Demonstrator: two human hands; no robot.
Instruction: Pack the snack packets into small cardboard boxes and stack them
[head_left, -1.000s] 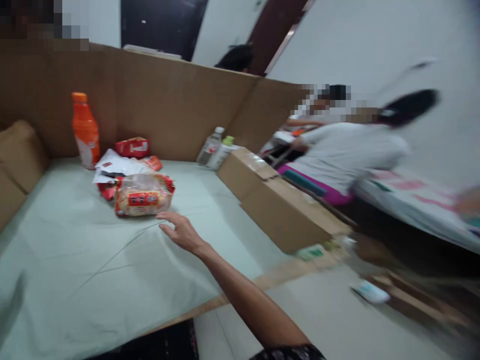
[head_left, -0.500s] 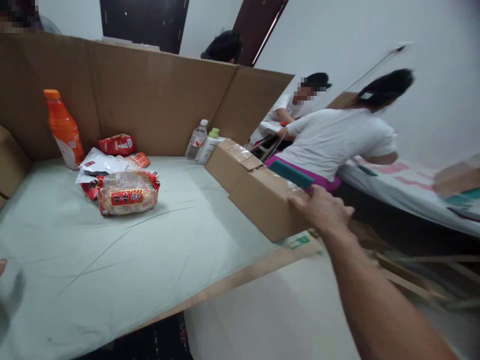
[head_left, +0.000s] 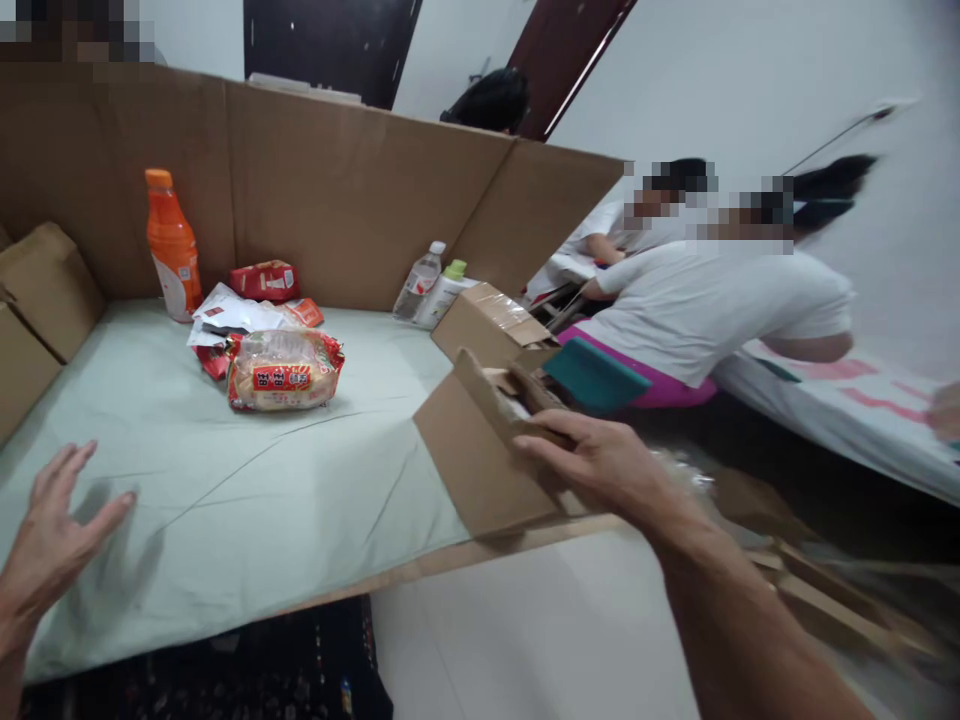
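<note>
Cardboard box point(head_left: 487, 465): tilted at the pale green cloth's point(head_left: 360, 450) right edge; contents unclear.
Right hand point(head_left: 604, 455): fingers closed on the box's upper edge.
Left hand point(head_left: 64, 525): fingers spread, empty.
Packet point(head_left: 285, 375): crinkled red-and-clear film around pale food.
Box shift: tipped since the previous frame.

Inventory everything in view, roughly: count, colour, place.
Tabletop: 1, pale green, centre
Tall bottle: 1, orange, rear left
Food pack: 1, clear and red, centre-left
Packets: several, white, red, behind pack
Clear bottle: 1, colourless, rear right
White bottle: 1, white, beside it
Near box: 1, brown, right
Other boxes: several, brown, both sides
Panel: 1, brown, rear
People: 4+, two in white, background
Left hand: 1, open over tabletop
Right hand: 1, on near box
</note>
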